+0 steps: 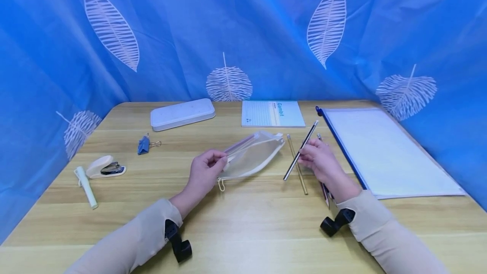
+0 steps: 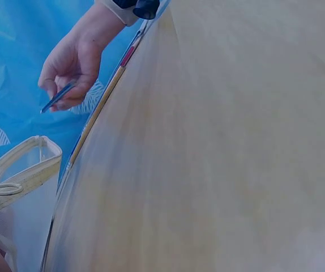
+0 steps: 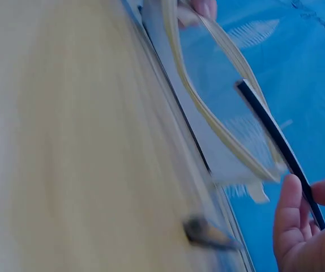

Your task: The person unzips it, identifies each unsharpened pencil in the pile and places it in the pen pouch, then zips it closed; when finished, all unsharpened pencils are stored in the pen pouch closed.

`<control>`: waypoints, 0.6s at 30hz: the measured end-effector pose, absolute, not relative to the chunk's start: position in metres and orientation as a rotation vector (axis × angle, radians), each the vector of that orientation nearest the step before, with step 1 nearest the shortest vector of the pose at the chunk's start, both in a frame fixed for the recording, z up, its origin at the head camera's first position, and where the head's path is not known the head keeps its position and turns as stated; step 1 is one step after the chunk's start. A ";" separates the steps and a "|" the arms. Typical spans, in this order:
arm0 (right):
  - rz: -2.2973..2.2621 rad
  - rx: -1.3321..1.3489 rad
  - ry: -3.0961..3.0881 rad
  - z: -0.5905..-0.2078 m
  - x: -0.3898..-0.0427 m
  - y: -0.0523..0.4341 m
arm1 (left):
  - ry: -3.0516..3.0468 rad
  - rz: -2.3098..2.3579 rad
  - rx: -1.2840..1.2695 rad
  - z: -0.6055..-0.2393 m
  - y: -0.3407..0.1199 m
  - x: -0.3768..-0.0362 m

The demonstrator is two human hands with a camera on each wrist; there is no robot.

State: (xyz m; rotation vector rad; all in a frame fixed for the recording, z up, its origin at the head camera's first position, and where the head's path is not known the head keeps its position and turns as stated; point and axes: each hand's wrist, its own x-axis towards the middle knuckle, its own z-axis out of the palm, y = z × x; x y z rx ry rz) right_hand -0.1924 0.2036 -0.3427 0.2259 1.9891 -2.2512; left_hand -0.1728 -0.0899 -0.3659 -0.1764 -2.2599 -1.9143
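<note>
My left hand (image 1: 203,171) pinches the near-left edge of a translucent zip pouch (image 1: 253,160) with a cream zipper. In the right wrist view the mouth of the pouch (image 3: 188,93) gapes, and something long shows through its far side in the head view. Between thumb and fingers my right hand (image 1: 322,160) holds a dark striped pencil (image 1: 292,169), tilted and apart from the pouch. A gold pencil (image 1: 301,177) lies on the table just left of that hand. More pencils (image 1: 325,195) lie beneath it, partly hidden.
At the back stand a white pencil case (image 1: 182,114) and a notebook (image 1: 262,114). A large blue-edged zip folder (image 1: 392,151) lies at the right. To the left are a blue binder clip (image 1: 143,145), a stapler (image 1: 100,167) and a pale green stick-like item (image 1: 87,189).
</note>
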 end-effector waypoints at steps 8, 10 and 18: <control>-2.459 0.339 1.809 -0.351 -0.188 0.157 | -2.262 -1.907 -0.187 -0.369 -0.088 -0.174; -2.488 0.347 1.765 -0.353 -0.187 0.147 | -2.256 -1.910 -0.192 -0.369 -0.087 -0.173; -2.489 0.299 1.686 -0.360 -0.180 0.114 | -2.239 -1.964 -0.210 -0.369 -0.082 -0.171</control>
